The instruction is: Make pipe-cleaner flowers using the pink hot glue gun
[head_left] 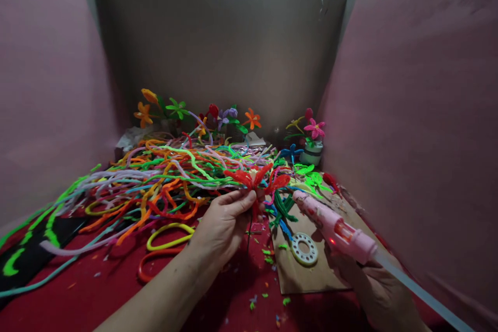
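My left hand [227, 215] pinches a red pipe-cleaner flower [253, 178] by its base, with thumb and fingers closed under the petals. A thin dark wire stem [249, 233] hangs below those fingers. In my right hand [377, 285] is a pink hot glue gun [334, 225], its nozzle pointing up and left toward the flower but apart from it. A small red light glows on the gun, and a long translucent glue stick [420, 293] sticks out of its back end.
A heap of colourful pipe cleaners [163, 176] covers the table's left and middle. Cardboard [311, 280] at right bears a white tape roll [304, 249] and green pipe-cleaner pieces [284, 207]. Finished flowers [178, 108] stand behind. Fuzz scraps dot the red cloth [218, 301].
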The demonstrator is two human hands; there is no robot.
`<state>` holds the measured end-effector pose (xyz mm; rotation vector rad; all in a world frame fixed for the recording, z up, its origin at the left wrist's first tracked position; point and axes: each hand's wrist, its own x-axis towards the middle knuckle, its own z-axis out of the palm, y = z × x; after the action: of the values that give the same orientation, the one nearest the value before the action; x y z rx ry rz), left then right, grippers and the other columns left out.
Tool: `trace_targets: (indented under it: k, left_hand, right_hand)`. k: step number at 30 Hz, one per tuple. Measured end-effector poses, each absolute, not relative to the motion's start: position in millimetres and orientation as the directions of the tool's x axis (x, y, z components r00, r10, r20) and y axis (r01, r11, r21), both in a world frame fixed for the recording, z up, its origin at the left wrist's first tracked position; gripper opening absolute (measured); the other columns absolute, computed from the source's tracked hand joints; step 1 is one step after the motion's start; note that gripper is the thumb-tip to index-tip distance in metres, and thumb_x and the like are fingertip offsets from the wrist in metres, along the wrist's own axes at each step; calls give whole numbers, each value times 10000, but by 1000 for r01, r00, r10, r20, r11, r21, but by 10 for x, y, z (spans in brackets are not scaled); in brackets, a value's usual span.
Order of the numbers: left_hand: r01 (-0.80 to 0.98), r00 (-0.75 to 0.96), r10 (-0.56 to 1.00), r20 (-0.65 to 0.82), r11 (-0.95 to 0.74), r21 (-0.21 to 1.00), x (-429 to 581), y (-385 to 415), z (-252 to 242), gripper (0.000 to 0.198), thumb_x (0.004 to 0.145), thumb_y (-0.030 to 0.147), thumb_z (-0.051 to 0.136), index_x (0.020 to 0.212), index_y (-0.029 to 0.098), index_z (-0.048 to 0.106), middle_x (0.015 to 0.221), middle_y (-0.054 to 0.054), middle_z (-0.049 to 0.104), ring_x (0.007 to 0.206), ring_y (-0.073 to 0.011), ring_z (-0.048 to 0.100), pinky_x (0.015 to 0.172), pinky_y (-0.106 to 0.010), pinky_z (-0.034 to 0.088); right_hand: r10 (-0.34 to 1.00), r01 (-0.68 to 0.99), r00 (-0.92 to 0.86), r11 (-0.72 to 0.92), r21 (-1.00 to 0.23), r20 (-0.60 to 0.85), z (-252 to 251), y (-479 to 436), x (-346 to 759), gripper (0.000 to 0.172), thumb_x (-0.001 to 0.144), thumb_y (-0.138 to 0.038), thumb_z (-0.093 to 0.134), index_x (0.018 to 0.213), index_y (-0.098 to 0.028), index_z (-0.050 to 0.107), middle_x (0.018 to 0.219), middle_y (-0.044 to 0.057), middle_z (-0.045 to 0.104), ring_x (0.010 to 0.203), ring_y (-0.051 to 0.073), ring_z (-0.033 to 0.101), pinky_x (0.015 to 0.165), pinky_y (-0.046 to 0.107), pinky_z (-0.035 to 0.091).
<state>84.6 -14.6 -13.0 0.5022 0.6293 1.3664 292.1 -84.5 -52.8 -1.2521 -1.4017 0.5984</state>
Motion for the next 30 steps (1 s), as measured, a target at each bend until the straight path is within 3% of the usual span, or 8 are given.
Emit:
trace_targets:
  k: [4, 10, 19, 22, 25, 27, 28, 30]
  left_hand:
    - [-752, 34, 992, -124, 107, 651, 807, -142, -74, 138, 698, -13, 574, 671, 75, 677, 683, -87, 677, 581, -154, 621, 510, -250, 517]
    - [-750, 3, 990, -144, 97, 654, 825, -125, -39, 190, 692, -50, 536, 643, 80, 666, 669, -83, 673, 582, -155, 624, 532, -261, 535]
    - [-723, 44, 991, -125, 118, 681, 841, -107, -118, 126, 668, -18, 590, 655, 72, 677, 656, -83, 673, 545, -152, 618, 500, -241, 523]
    - [-725, 54, 991, -120, 121, 678, 853, -109, -118, 129, 672, -20, 587, 651, 71, 677, 640, -79, 668, 533, -140, 609, 501, -235, 521]
    - [-743, 50, 988, -149, 137, 655, 862, -131, -109, 158, 681, -35, 570, 649, 77, 677, 650, -78, 673, 553, -133, 614, 538, -236, 527]
    - [-751, 84, 984, -156, 165, 639, 863, -156, -104, 155, 688, -28, 570, 666, 77, 681, 671, -83, 678, 576, -139, 620, 547, -236, 526]
    - [-752, 110, 982, -152, 182, 634, 863, -171, -103, 143, 690, -19, 575, 677, 74, 684, 675, -85, 678, 580, -142, 621, 543, -234, 523]
    - [-750, 165, 977, -132, 211, 627, 865, -202, -102, 112, 689, 2, 595, 697, 67, 686, 676, -84, 674, 580, -147, 620, 536, -232, 516]
  right_hand:
    - [863, 545, 44, 402, -736, 504, -557, -798, 3196, 304, 698, -347, 653, 966, -205, 683, 943, 73, 687, 865, 248, 645, 724, 272, 523]
    - [863, 870, -20, 263, -417, 504, -697, -780, 3657, 335, 799, -336, 504, 1052, -145, 610, 951, 110, 622, 868, 224, 606, 728, 300, 489]
    - [947, 983, 59, 1, -186, 316, -822, -600, 3878, 372, 850, -372, 401, 1101, -152, 564, 883, 97, 571, 813, 241, 579, 694, 339, 459]
    - [949, 990, 62, -19, -138, 310, -778, -519, 3906, 439, 852, -342, 391, 1245, -160, 468, 927, 104, 573, 853, 253, 578, 683, 344, 459]
    - [947, 998, 14, 9, -70, 322, -637, -504, 3898, 392, 814, -311, 434, 1154, -158, 558, 936, 126, 575, 852, 271, 573, 693, 373, 454]
    - [920, 994, 6, 36, -99, 392, -495, -517, 3804, 322, 780, -307, 479, 1021, -160, 634, 925, 131, 579, 847, 278, 565, 721, 401, 442]
    - [900, 979, 18, 72, -190, 435, -422, -522, 3713, 311, 779, -308, 485, 1013, -169, 636, 940, 126, 584, 865, 271, 562, 733, 397, 441]
    - [896, 827, 0, 250, -503, 445, -292, -521, 3440, 253, 780, -309, 509, 957, -201, 654, 979, 99, 603, 882, 235, 573, 738, 355, 451]
